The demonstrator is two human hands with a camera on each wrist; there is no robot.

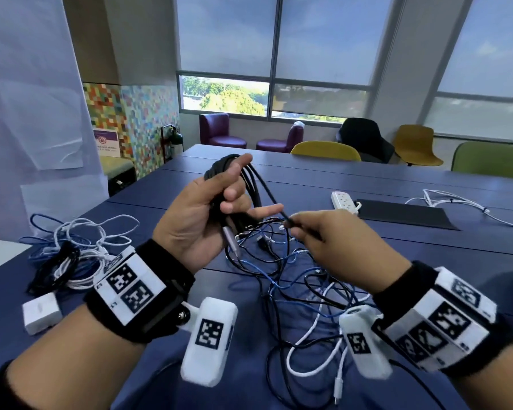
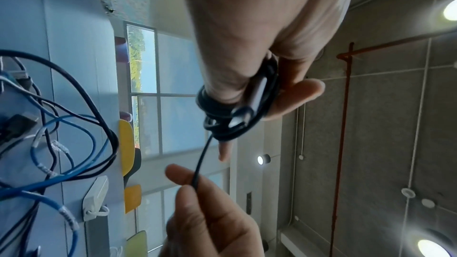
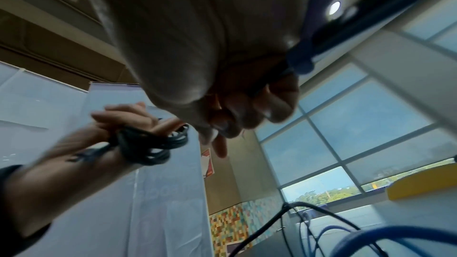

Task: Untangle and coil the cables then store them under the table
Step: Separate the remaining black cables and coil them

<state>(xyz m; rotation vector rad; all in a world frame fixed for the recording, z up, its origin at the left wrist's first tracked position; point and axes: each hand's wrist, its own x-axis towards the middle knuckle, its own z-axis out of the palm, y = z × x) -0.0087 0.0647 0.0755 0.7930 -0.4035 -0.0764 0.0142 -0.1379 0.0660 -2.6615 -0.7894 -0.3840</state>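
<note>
Cables: one black cable [image 1: 251, 184] is mid-coil, held above the blue table [image 1: 367, 184]. Left hand [image 1: 202, 214], palm up, carries the finished loops round the palm w/ thumb and fingers loosely curled about the bundle; a silver-grey plug [image 2: 249, 103] lies across the loops in the left wrist view. Right hand [image 1: 338, 247] pinches the free run of the same cable betw. thumb and forefinger, just beside the left hand's fingertips.

Step in hand (judged): coiling, approx. mid-task. A tangled heap [image 1: 302, 279] of blue, black and white leads lies on the table below the hands, and the black cable's tail seems to run down into it, tho' the crossing is hard to trace. A second bundle [image 1: 68, 255] sits to the left, partly gathered, next to a white adapter block [image 1: 42, 312]. Nothing is stored under the table yet, as far as these views show.

Next move calls for: right hand to feed another loop over the left palm, keeping slack so the tail pulls free w/o tightening knots in the heap.

Writing: none legible. Wrist bands carry black-and-white square markers only; the poster on the far wall is too small to read. White power strip [image 1: 345, 202] shows no readable brand.
</note>
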